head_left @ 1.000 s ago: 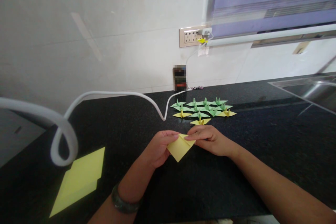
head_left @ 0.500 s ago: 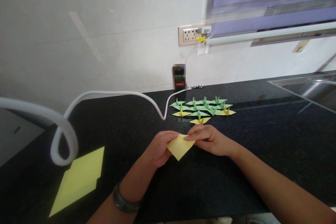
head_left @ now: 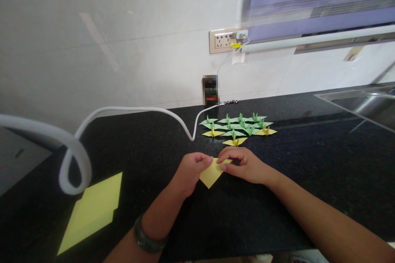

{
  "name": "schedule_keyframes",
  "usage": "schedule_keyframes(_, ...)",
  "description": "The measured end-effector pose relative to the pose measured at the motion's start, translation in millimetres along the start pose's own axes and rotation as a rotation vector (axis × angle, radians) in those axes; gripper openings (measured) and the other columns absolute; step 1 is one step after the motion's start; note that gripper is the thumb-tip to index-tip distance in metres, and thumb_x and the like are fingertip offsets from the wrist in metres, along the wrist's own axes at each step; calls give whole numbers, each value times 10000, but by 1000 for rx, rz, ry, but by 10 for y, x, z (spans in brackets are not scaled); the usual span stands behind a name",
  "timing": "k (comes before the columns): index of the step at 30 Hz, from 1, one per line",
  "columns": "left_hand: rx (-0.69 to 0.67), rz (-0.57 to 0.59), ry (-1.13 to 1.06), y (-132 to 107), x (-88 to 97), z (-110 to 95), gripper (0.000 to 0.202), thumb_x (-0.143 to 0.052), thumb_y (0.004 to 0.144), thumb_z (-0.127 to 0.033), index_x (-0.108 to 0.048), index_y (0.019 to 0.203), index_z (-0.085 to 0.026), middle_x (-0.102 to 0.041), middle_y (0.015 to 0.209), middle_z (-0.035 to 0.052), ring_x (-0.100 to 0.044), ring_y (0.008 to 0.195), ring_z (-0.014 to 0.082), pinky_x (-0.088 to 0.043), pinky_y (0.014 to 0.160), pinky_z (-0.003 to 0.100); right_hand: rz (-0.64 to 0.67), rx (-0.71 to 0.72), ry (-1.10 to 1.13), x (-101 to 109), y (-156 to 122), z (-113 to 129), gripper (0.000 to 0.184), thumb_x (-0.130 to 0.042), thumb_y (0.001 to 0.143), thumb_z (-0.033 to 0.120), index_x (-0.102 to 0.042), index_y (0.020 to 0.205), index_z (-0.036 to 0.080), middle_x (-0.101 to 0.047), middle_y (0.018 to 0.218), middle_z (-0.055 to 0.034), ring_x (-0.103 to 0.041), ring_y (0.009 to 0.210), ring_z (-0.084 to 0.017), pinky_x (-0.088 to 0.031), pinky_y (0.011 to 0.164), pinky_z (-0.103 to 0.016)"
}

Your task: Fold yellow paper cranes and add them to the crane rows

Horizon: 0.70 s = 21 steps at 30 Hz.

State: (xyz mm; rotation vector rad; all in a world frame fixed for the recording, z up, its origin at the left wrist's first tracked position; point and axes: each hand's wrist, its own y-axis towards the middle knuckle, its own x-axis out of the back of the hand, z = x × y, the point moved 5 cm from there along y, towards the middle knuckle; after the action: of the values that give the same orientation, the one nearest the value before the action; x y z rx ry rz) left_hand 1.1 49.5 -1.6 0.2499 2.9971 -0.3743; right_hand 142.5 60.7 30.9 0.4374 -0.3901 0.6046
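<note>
A folded yellow paper [head_left: 210, 174] lies on the black counter [head_left: 148, 152] between my two hands. My left hand [head_left: 191, 171] pinches its left edge with fingers curled. My right hand [head_left: 242, 164] presses down on its upper right corner with bent fingers. Just beyond the hands sits a cluster of several finished green and yellow paper cranes [head_left: 237, 128].
A stack of yellow paper sheets [head_left: 92, 209] lies at the near left. A thick white cable [head_left: 74, 152] loops across the counter toward a small dark device [head_left: 210, 89] by the wall, under a wall socket [head_left: 224, 41]. A steel sink [head_left: 364, 104] is at far right.
My right fingers have slid left over the paper's top corner and both hands have closed in, so less of the yellow paper shows.
</note>
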Motion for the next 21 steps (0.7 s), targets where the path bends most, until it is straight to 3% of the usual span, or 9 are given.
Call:
schedule_keyframes(2,-16,-6,24,-4,0,-3,270,-624,617,-362,-609,713,-110,-600,600,32,-511,501,104,-363,495,227,-84,-90,65,-28,9,-76,109,-539,728,266,-554,747,160,-540,716,-16,-486,635,-105,-397,554,-210)
schedule_keyframes(4,-27,-6,38,-8,-5,-10,269,-618,622,-364,-610,714,-112,-602,605,31,-511,500,105,-363,493,228,-111,-152,164,-76,12,-145,139,-558,714,273,-517,789,164,-504,652,15,-451,560,-80,-375,498,-187)
schedule_keyframes(7,-35,-9,47,-13,-10,-23,265,-610,632,-361,-607,719,-111,-605,610,33,-513,508,108,-364,494,229,-41,-234,279,-155,9,-221,226,-547,723,295,-504,899,161,-501,663,18,-431,513,-63,-356,449,-169)
schedule_keyframes(10,-36,-19,57,-16,-10,-33,265,-607,638,-359,-602,725,-109,-604,614,36,-514,515,112,-368,498,231,50,-302,282,-192,-5,-257,231,-504,750,336,-542,876,147,-510,656,7,-414,482,-55,-341,418,-164)
schedule_keyframes(21,-58,-4,90,3,-17,-28,301,-564,672,-401,-593,736,-108,-577,618,27,-490,521,100,-352,488,215,61,-296,172,-161,-16,-266,232,-486,759,366,-536,788,141,-473,590,22,-407,475,-61,-317,408,-162)
